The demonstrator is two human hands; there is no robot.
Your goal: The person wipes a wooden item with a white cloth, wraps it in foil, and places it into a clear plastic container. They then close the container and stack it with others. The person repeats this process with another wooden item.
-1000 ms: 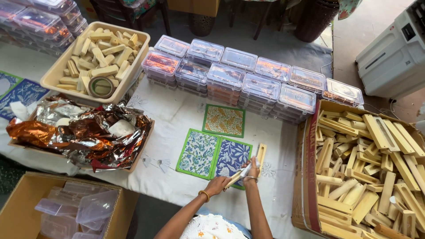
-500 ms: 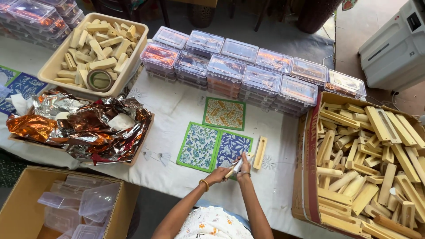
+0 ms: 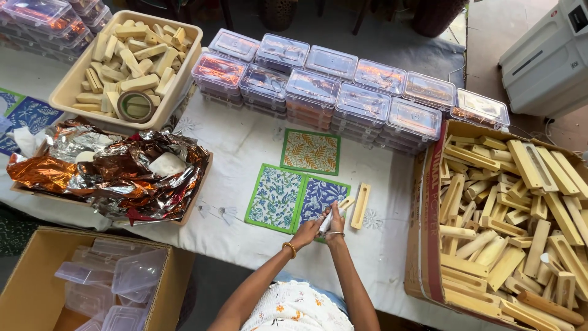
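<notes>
My left hand (image 3: 306, 233) and my right hand (image 3: 335, 224) meet over the white cloth (image 3: 245, 153), both closed on a pale wooden piece (image 3: 344, 204) with something white between them. They hover at the near edge of a blue patterned card (image 3: 321, 196). Beside it lie a blue-and-white card (image 3: 274, 197) and an orange card (image 3: 310, 152). A slotted wooden block (image 3: 359, 206) lies just right of my hands.
A cardboard box (image 3: 429, 245) of wooden pieces stands at the right. Stacked clear lidded containers (image 3: 343, 101) line the back. A beige tray (image 3: 73, 92) of wooden pieces with a tape roll (image 3: 136, 106), crumpled foil (image 3: 116, 171) and a box of empty containers (image 3: 30, 282) sit left.
My hands drew back toward me and slightly left with the wooden piece, which now points up and to the right. The slotted block stays on the cloth.
</notes>
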